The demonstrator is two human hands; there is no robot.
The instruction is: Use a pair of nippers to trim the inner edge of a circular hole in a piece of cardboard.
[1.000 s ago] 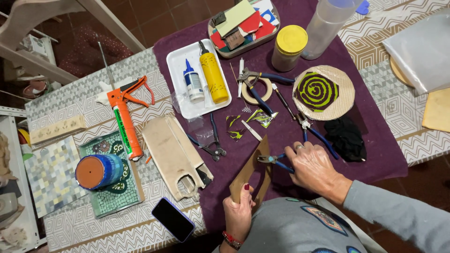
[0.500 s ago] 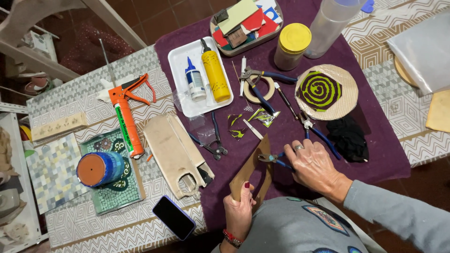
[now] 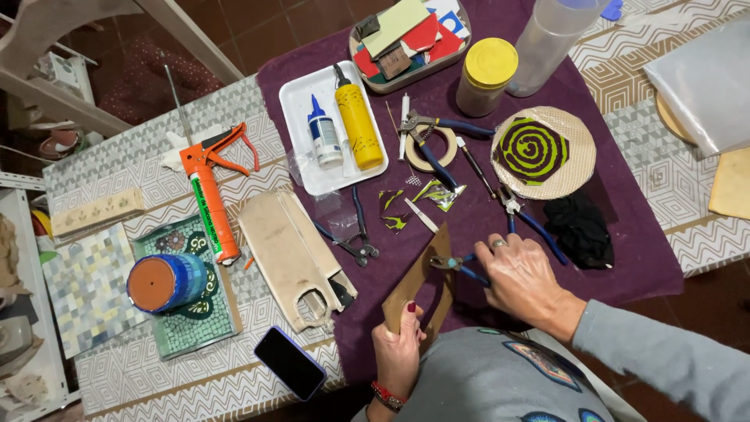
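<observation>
While my left hand point(image 3: 397, 348) pinches the lower end of the flat brown board piece point(image 3: 418, 285), fingers closed on it with the thumb in front, my right hand point(image 3: 525, 280) is wrapped shut around the blue-handled nippers point(image 3: 457, 266), whose metal head sits at the board's right edge. Board stands tilted up off the purple cloth point(image 3: 625, 258), just in front of my chest.

Notes for doing this bite well, as I judge it:
- Keep the left grip low and firm, away from the nipper head; board will likely flex if held only at the tip.
- Take small bites at the edge, head square to the board face.
- Squeeze steadily; a jerk could tear rather than cut.
- Chips probably drop on the cloth, so keep the work over it, not over the black phone point(image 3: 290, 362) near my left wrist.

Spare black-handled cutters point(image 3: 355, 238) lie just left of the board; the round spiral-pattern mosaic disc point(image 3: 543, 152) sits well apart, up right.
</observation>
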